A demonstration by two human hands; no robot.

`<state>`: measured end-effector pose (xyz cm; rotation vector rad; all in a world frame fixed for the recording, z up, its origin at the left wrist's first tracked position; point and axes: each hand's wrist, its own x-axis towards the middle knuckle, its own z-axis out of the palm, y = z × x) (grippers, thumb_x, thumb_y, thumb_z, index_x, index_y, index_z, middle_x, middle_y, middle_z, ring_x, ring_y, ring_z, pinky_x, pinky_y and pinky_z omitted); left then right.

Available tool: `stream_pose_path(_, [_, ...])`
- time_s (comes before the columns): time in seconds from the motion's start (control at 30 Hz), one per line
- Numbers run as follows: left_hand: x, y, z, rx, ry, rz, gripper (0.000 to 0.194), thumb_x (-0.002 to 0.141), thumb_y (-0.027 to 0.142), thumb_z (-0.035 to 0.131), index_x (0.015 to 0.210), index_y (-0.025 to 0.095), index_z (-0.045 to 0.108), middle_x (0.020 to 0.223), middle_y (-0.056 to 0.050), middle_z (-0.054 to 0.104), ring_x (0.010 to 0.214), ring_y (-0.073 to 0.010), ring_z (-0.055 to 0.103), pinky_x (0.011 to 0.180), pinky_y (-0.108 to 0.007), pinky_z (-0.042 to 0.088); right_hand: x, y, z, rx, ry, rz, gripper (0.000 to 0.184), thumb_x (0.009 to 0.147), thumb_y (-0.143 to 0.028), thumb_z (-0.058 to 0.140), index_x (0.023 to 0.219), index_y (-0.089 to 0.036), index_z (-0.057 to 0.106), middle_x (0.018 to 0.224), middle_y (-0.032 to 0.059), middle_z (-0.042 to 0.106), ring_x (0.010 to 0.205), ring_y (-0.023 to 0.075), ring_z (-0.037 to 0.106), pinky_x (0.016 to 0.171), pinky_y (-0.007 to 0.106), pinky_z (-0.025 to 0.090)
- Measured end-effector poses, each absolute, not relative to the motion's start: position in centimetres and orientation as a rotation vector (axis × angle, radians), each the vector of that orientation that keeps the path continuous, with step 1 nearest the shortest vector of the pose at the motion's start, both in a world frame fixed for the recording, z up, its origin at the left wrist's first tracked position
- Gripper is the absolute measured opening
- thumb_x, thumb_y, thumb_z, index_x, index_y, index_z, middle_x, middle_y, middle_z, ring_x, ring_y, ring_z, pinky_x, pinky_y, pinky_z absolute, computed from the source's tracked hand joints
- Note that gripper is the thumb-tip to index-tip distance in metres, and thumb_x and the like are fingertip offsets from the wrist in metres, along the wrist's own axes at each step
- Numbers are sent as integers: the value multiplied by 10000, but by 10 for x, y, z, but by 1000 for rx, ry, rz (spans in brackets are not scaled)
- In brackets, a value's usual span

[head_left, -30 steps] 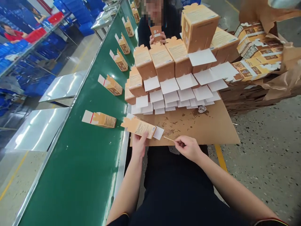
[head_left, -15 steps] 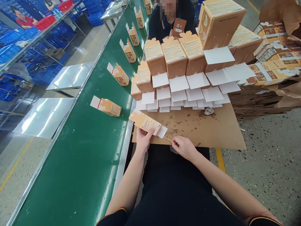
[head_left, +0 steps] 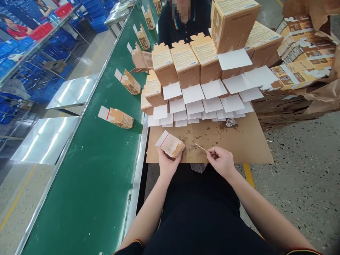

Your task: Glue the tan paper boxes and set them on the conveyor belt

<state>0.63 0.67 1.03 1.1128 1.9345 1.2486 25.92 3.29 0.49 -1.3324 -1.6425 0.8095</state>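
My left hand is wrapped round a small tan carton above the near edge of the brown cardboard sheet. The carton is tilted, its white flap with a red strip standing out toward the upper left. To the right, my right hand pinches a thin pale stick between thumb and fingertips. The stick points left toward the carton, apart from it. Beyond both hands, rows of stacked cartons hang their white flaps toward me.
On the left runs a green conveyor belt bearing a line of open cartons. A small clear dish sits on the stained sheet. Across the stack is a co-worker, whose hand is over the belt. Bundled flat cartons lie at right.
My left hand has turned the carton, so its red-striped flap now faces up and left. My right hand has drawn the stick away to the right. The co-worker's hand has reached over the belt.
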Motion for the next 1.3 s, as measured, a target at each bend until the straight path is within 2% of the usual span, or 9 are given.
stream_pose_path(0.27, [10,11,10,1158,1905,1225,724,680,359,1006,1236,290,548,1216,-131,774,1165,-369,788,952,-454,648,269,13,15,-1391,-1599,792,270,1020,-407,693,796,-259,730,681,13,714,562,161,642,570,291,584])
stream_pose_path(0.4, [1,15,8,1166,1864,1304,789,634,370,1037,1273,291,580,1238,-126,767,1197,-373,778,1024,-489,642,265,15,18,-1355,-1632,791,341,1027,-473,692,765,-258,722,662,19,709,548,164,636,563,295,585])
stream_pose_path(0.6, [-111,2,26,887,2166,1651,805,624,428,1035,1200,302,488,1277,-110,726,1278,-345,743,1169,-594,573,273,22,22,-1340,-1565,728,348,1025,-482,726,771,-247,762,629,23,698,513,165,632,518,286,570])
stream_pose_path(0.73, [-185,-13,36,698,2287,1610,872,553,376,1064,1177,272,464,1314,-141,707,1309,-363,738,1210,-629,544,273,34,26,-1316,-1560,742,377,1017,-543,746,789,-245,779,653,37,722,535,179,656,516,295,584])
stream_pose_path(0.83, [-198,-23,33,656,2259,1535,938,533,343,1079,1244,268,472,1351,-149,691,1373,-375,707,1242,-633,511,268,44,29,-1283,-1567,762,383,1012,-557,751,789,-247,784,669,40,731,545,180,663,519,294,593])
stream_pose_path(0.93, [-188,-35,33,699,2396,1642,987,580,347,1044,1357,281,438,1482,-168,612,1520,-382,590,1317,-633,419,269,47,30,-1278,-1559,756,357,1011,-537,748,795,-255,791,668,31,728,546,175,661,518,283,592])
stream_pose_path(1.03, [-178,-38,56,973,2580,1973,762,739,435,901,1339,283,457,1491,-154,565,1502,-379,576,1319,-650,409,276,47,28,-1315,-1533,716,343,1002,-526,750,790,-259,788,646,22,712,526,166,650,500,269,572])
stream_pose_path(1.17, [-171,21,124,1521,1991,2377,342,886,449,696,1143,264,567,1149,-69,664,1199,-315,711,1189,-603,534,282,50,29,-1360,-1515,676,354,983,-535,760,770,-253,775,607,15,692,488,161,636,466,264,543])
stream_pose_path(1.3, [-171,151,181,1535,1635,1917,195,913,274,620,1099,215,612,1082,-75,720,1153,-254,737,1140,-496,541,276,51,36,-1321,-1515,720,346,976,-546,772,788,-256,787,628,18,701,510,175,655,474,279,561])
